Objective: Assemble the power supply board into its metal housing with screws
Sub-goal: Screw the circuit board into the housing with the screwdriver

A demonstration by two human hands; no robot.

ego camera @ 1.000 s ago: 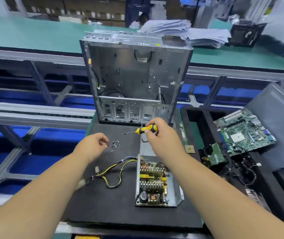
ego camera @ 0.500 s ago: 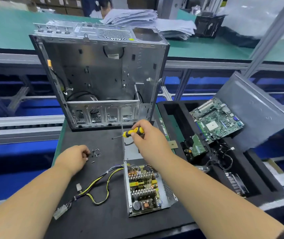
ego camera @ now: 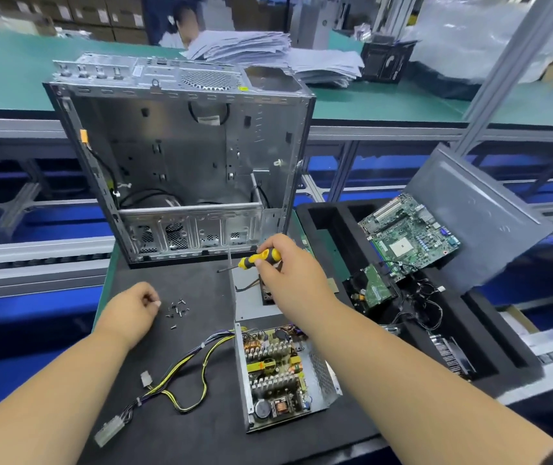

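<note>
Both hands (ego camera: pixel 134 308) lower, curled.

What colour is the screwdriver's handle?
Yellow and black; the head view shows the screwdriver in the right hand.

1. Empty PC tower chassis (ego camera: pixel 181 156), upright at the mat's far edge, open side toward camera.
2. Black foam tray (ego camera: pixel 490 333), right; motherboard (ego camera: pixel 409 229) leaning inside.
3. Paper stack (ego camera: pixel 268 52) on green bench (ego camera: pixel 6 68) behind.
</note>
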